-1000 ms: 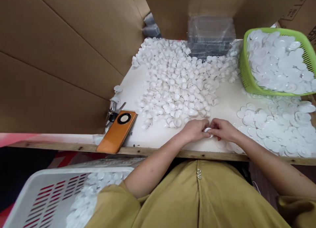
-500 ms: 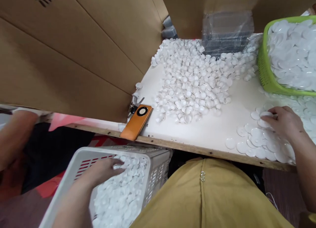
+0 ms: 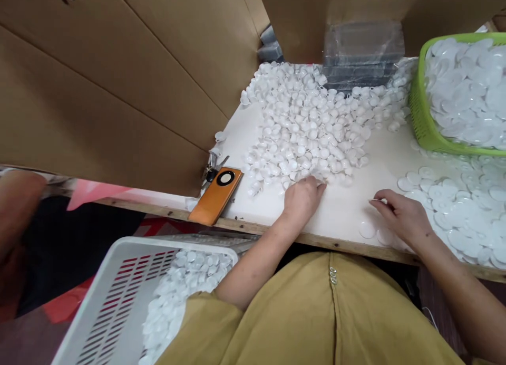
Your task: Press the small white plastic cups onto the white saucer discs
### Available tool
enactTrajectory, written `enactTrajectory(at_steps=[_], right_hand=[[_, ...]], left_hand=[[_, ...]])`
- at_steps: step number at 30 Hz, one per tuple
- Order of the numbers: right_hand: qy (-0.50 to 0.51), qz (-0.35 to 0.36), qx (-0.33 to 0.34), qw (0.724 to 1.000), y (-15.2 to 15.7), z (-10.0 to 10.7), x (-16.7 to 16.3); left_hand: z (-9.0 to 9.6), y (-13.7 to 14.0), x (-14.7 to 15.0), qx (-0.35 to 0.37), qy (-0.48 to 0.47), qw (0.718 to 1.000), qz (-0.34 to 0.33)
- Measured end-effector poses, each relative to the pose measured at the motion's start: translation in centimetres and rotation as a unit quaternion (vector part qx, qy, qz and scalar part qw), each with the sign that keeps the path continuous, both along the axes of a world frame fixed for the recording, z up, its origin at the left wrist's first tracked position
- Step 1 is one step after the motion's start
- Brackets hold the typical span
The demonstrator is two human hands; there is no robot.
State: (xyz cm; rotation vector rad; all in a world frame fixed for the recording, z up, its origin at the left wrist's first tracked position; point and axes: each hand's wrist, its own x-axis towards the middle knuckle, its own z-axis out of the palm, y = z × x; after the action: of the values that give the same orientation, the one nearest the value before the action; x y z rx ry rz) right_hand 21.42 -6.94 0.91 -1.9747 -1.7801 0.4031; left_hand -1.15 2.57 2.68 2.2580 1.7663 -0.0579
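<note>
My left hand (image 3: 302, 196) rests on the white table (image 3: 348, 207), fingertips curled into the near edge of a big heap of small white cup-shaped parts (image 3: 312, 122); whether it grips one is hidden. My right hand (image 3: 401, 215) hovers over the table's front edge and pinches a thin white disc (image 3: 377, 201) at its fingertips. Flat white discs (image 3: 454, 207) lie spread to its right, and one loose disc (image 3: 367, 229) lies just below its fingers.
A green basket (image 3: 419, 117) of discs stands at the back right. A white basket (image 3: 118, 296) with white parts (image 3: 177, 294) sits below the table's left front. An orange phone (image 3: 215, 195) and keys (image 3: 211, 170) lie by the cardboard wall (image 3: 118, 90). Another person's arm (image 3: 16, 212) shows far left.
My left hand rose from the white basket to the heap of small parts on the table. My right hand left the disc pile and moved left to the front middle with a disc.
</note>
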Motion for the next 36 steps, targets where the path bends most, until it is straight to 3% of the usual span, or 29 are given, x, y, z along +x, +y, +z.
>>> enactTrajectory(at_steps=[6,10,14,16,21,32,36], right_hand=[[0.219,0.021,-0.074,0.973,0.0,-0.4,-1.5],[0.323,0.008,-0.109,0.940,0.6,-0.9,-2.9],[0.416,-0.007,-0.155,0.896,1.8,-1.2,-4.9],[0.419,-0.015,-0.176,0.890,2.6,-1.1,-5.6],[0.327,0.003,-0.235,0.915,4.2,-1.0,-5.9],[0.355,-0.011,-0.351,0.866,5.3,-0.1,-5.8],[0.345,-0.023,-0.356,0.868,5.4,0.1,-6.0]], left_hand=[[-1.5,-2.1,-1.4,0.002,-0.092,0.989,-0.117],[-3.2,-3.3,-2.0,0.032,-0.170,0.978,-0.120],[-3.6,-2.8,-1.2,-0.039,-0.229,0.966,-0.112],[-3.7,-2.4,-0.6,-0.065,-0.240,0.961,-0.120],[-4.0,-2.0,-0.1,-0.072,-0.241,0.957,-0.148],[-2.4,-0.6,-1.6,-0.156,-0.296,0.921,-0.200],[-2.3,-0.2,-1.5,-0.159,-0.290,0.923,-0.198]])
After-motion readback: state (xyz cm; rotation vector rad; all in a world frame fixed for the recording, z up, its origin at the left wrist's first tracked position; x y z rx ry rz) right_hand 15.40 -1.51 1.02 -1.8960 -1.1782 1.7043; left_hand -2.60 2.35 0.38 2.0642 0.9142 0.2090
